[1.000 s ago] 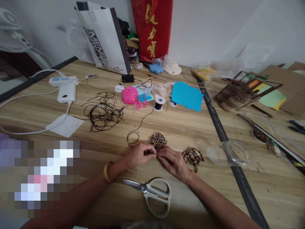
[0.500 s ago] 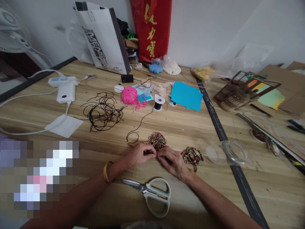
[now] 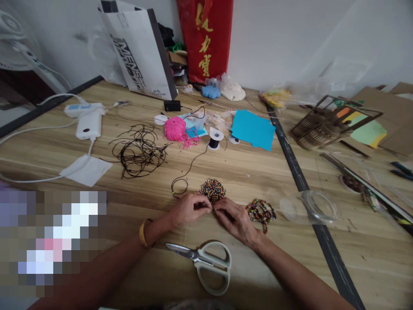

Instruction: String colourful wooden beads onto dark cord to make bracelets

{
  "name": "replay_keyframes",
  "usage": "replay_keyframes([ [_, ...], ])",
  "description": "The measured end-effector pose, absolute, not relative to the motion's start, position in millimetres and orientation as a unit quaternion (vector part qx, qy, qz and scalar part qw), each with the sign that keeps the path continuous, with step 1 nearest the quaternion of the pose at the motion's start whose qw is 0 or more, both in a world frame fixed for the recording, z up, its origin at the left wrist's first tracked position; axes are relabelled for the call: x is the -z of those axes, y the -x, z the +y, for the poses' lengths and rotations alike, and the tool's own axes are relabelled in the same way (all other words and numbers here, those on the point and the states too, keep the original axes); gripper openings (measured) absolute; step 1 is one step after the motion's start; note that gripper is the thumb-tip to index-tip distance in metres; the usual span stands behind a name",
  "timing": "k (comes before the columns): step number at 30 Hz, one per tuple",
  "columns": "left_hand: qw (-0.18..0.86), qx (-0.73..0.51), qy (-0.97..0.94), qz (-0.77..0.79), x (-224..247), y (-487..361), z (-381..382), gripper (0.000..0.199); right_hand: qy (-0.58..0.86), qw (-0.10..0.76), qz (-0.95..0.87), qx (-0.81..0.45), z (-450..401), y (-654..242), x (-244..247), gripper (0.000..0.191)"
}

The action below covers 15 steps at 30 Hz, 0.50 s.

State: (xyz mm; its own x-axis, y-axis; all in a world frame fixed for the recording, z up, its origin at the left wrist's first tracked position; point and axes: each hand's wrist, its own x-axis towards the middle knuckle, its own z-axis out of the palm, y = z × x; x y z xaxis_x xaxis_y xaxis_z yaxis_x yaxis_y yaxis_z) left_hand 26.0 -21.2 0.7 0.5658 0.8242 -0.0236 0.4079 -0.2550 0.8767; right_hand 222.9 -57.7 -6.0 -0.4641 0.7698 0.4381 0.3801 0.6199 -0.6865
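Note:
My left hand (image 3: 192, 210) is closed in a pinch. The black cord (image 3: 180, 186), strung with a few beads, runs under it from the left. Fingertip to fingertip with it, my right hand (image 3: 235, 219) is also pinched, on what looks like a tiny bead (image 3: 213, 209). Just beyond both hands lies a pile of multicoloured beads (image 3: 213, 189). Beside my right wrist is a coiled string of similar beads (image 3: 260, 212). White-handled scissors (image 3: 208, 262) lie between my forearms, blades pointing left. The cord leads back to a white spool (image 3: 215, 139).
A tangle of black cords (image 3: 140, 150) lies to the left, near a white power bank (image 3: 89, 125). Pink yarn (image 3: 176, 129) and blue paper sheets (image 3: 253, 130) are farther back. Rightward are a clear tubing coil (image 3: 320, 206) and a brown basket (image 3: 322, 127).
Both hands stay almost in place, with only a slight shift at the fingertips. A tiny yellowish bit shows more clearly between them now.

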Motion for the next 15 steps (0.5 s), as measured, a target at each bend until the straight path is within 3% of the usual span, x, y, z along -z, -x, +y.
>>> replay_keyframes([
  [15, 0.459, -0.227, -0.76, 0.4, 0.4, -25.9, -20.6, 0.008, 0.361, 0.374, -0.814, -0.257, -59.0, -223.3, 7.4, 0.011],
])
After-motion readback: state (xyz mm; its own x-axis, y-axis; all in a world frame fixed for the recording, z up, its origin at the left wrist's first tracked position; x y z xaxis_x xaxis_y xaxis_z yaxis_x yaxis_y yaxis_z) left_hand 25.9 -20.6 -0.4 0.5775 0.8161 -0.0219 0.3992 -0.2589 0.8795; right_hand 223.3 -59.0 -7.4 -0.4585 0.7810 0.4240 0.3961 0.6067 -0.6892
